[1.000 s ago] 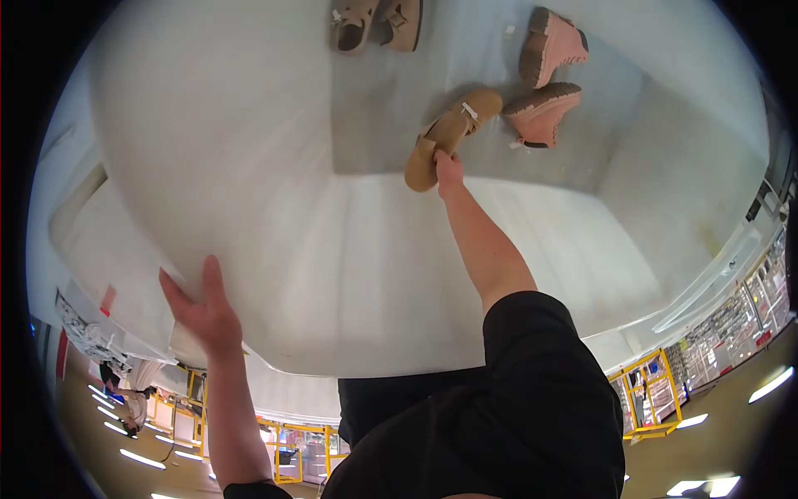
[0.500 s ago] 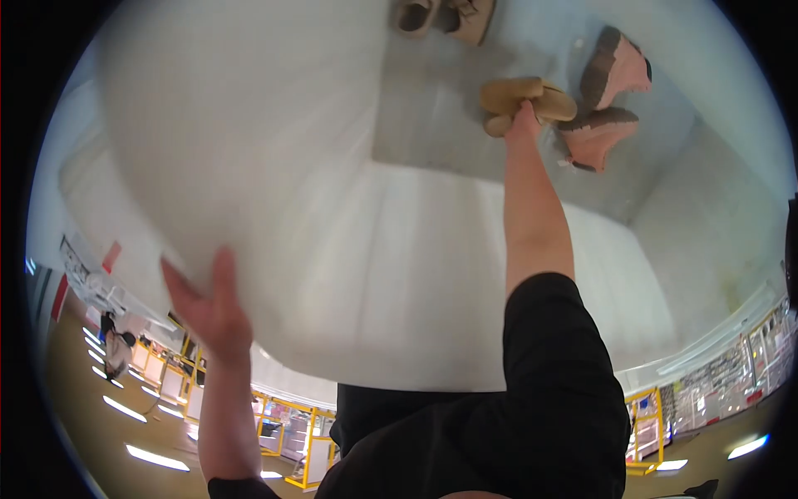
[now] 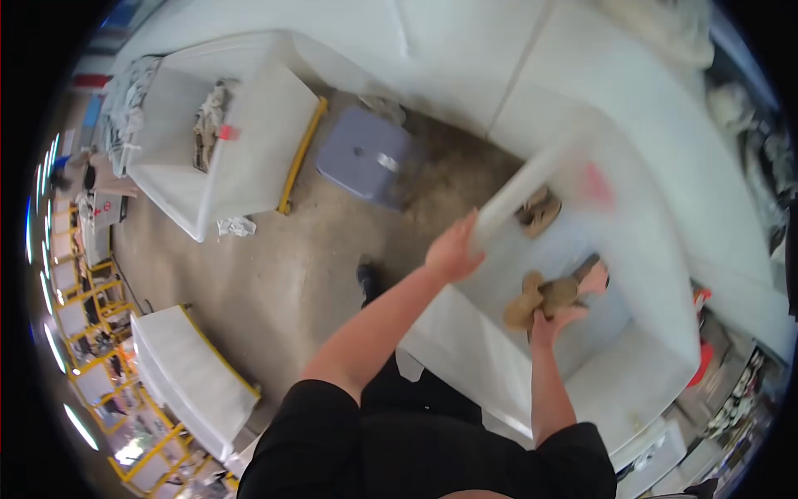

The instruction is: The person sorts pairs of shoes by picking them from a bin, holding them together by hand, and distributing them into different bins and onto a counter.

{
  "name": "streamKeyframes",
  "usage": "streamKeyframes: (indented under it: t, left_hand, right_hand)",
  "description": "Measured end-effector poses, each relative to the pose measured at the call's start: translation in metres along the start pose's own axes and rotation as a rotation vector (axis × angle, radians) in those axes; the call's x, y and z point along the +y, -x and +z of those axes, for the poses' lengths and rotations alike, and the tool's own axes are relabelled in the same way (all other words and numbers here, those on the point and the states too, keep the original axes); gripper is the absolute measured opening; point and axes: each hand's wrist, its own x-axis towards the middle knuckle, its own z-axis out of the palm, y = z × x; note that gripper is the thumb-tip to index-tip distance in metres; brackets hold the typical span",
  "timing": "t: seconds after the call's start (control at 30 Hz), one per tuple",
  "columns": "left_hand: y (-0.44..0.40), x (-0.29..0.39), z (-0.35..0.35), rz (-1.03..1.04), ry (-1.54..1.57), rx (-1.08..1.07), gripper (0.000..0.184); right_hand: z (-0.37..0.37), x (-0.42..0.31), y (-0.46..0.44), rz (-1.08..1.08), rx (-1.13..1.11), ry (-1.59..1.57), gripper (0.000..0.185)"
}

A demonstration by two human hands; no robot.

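Observation:
My right hand [image 3: 544,323] reaches down into a deep white bin [image 3: 470,333], its fingers closed on a pair of tan slip-on shoes [image 3: 523,308]. My left hand [image 3: 454,252] is wrapped over the bin's rim on the near left side. Beside the tan shoes, pink ankle boots [image 3: 593,279] with dark soles show partly behind them and my right hand. Farther along the bin floor, close to the far left wall, lies a pair of beige-brown shoes [image 3: 540,212]. Slight blur softens the shoes.
A grey-purple stool [image 3: 364,154] stands on the concrete floor. Another white bin [image 3: 266,166] on a yellow base holds clothing at the upper left; a white bin [image 3: 187,374] stands lower left. A person [image 3: 96,176] is at far left. White cloth [image 3: 237,226] lies on the floor.
The view has swung left and pulled back, showing the floor and other bins. My left hand, spread before, now grips the rim. The tan shoes remain in my right hand.

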Motion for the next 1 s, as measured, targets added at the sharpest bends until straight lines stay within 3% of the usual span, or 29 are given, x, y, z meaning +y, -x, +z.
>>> streamKeyframes:
  t: [0.03,0.1,0.17,0.23,0.3,0.37,0.4,0.43,0.47,0.6,0.63,0.7,0.77,0.83,1.0]
  left_hand:
    - [0.014,-0.013,-0.006,0.028,0.058,-0.058,0.089]
    - [0.061,-0.033,-0.037,0.045,0.021,-0.210,0.090]
    - [0.114,-0.065,-0.091,0.175,-0.146,-0.343,0.083]
    - [0.165,-0.128,-0.140,0.186,-0.008,-0.431,0.073]
    - [0.230,-0.211,-0.178,0.063,0.015,-0.317,0.066]
    - [0.290,-0.289,-0.233,-0.247,0.005,-0.315,0.064]
    - [0.315,-0.334,-0.257,-0.431,-0.066,-0.327,0.064]
    - [0.341,-0.400,-0.263,-0.446,-0.163,-0.249,0.062]
    - [0.360,-0.423,-0.301,-0.710,-0.096,-0.406,0.061]
    - [0.473,-0.526,-0.377,-0.954,0.232,0.299,0.051]
    - [0.494,-0.532,-0.389,-0.994,0.254,0.341,0.051]
    - [0.528,-0.538,-0.416,-1.103,0.521,0.781,0.048]
    - [0.554,-0.555,-0.411,-1.129,0.653,0.907,0.050]
    - [0.560,-0.537,-0.415,-1.216,0.582,0.821,0.052]
    - [0.552,-0.514,-0.384,-1.295,0.582,0.535,0.053]
  right_hand:
    - [-0.003,-0.025,0.020,-0.083,0.049,0.068,0.052]
    - [-0.017,-0.042,0.043,-0.043,0.084,0.074,0.049]
    - [-0.012,-0.080,0.080,-0.033,0.094,0.041,0.046]
    - [0.006,-0.136,0.117,-0.151,0.213,-0.013,0.045]
    - [0.033,-0.184,0.152,-0.208,0.237,-0.019,0.043]
    - [0.073,-0.229,0.179,-0.261,0.261,-0.030,0.041]
    - [0.099,-0.250,0.185,-0.355,0.194,0.032,0.041]
    - [0.124,-0.272,0.189,-0.446,0.120,0.101,0.040]
    - [0.154,-0.296,0.201,-0.445,0.104,0.147,0.037]
    - [0.275,-0.393,0.237,-0.686,-0.059,0.163,0.034]
    - [0.305,-0.419,0.245,-0.726,-0.152,0.175,0.034]
    - [0.360,-0.478,0.266,-0.775,-0.393,0.120,0.033]
    - [0.417,-0.530,0.276,-0.842,-0.425,0.131,0.036]
    - [0.470,-0.587,0.272,-0.891,-0.546,0.069,0.038]
    - [0.589,-0.766,0.256,-1.163,-0.511,0.023,0.037]
